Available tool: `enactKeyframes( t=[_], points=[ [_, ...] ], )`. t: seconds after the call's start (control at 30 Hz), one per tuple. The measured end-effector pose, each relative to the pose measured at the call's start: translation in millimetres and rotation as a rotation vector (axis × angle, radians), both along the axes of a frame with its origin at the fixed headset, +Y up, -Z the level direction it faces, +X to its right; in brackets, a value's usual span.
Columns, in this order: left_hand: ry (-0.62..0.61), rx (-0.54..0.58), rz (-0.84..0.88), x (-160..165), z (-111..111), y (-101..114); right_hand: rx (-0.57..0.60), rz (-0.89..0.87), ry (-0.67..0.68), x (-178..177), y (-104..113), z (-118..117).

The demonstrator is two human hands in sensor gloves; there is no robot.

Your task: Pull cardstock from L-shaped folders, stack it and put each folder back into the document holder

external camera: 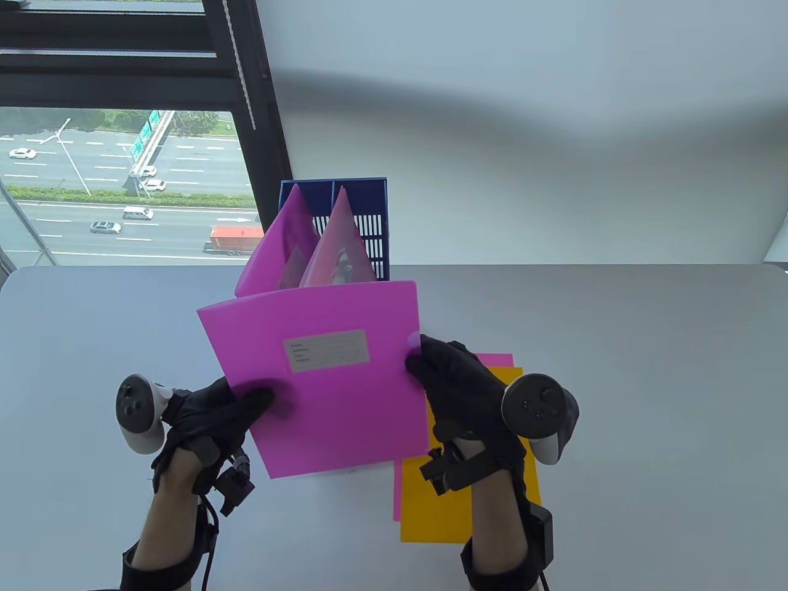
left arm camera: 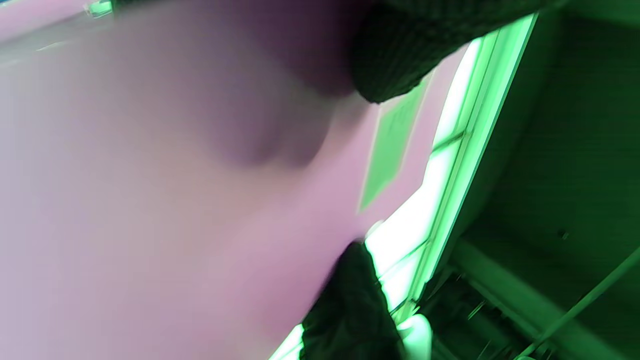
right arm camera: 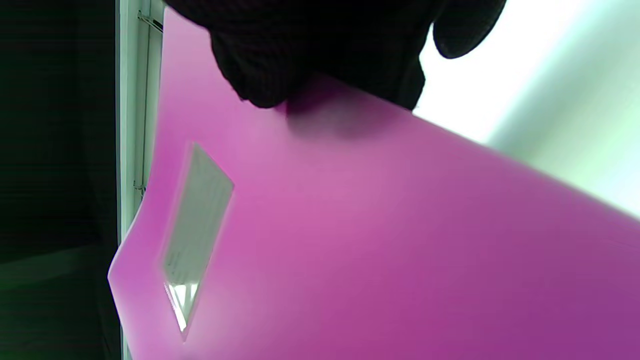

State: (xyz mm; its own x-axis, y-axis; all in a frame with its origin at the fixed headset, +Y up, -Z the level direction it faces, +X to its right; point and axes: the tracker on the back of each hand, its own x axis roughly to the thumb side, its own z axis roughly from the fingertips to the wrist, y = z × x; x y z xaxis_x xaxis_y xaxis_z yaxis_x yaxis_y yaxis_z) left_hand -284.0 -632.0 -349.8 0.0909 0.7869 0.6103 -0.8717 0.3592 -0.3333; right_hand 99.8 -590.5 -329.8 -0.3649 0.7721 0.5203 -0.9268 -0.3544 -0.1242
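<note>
A magenta L-shaped folder (external camera: 326,381) with a grey label is held up above the table, its face towards the camera. My left hand (external camera: 212,412) grips its lower left edge, thumb on the front. My right hand (external camera: 452,381) pinches its right edge. The folder (left arm camera: 150,200) fills the blurred left wrist view, and the folder (right arm camera: 375,240) also fills the right wrist view under my fingers (right arm camera: 280,55). Behind it stands the blue document holder (external camera: 363,209) with two magenta folders (external camera: 289,246) leaning in it. A stack of orange cardstock (external camera: 474,492) over pink cardstock (external camera: 498,359) lies under my right wrist.
The grey table (external camera: 646,400) runs to a white wall at the back. A window (external camera: 123,184) with a dark frame is at the back left, behind the holder.
</note>
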Motion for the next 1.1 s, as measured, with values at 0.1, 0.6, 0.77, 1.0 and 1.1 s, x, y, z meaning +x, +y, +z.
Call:
enactKeyframes(
  t=[0.1,0.6,0.77,1.0,1.1],
  points=[
    [0.055,0.077,-0.203,8,6,9,0.05,-0.022,-0.051,6,4,5],
    [0.056,0.178,-0.302,16,28,36,0.106,-0.104,-0.17,20,4,13],
    [0.228,0.244,-0.204,-10,45,55,0.108,-0.133,-0.179,26,3,13],
    [0.452,0.282,-0.018,-43,65,68,0.097,-0.133,-0.175,25,1,11],
    [0.551,0.305,0.046,-50,72,70,0.092,-0.134,-0.171,25,1,11]
  ],
)
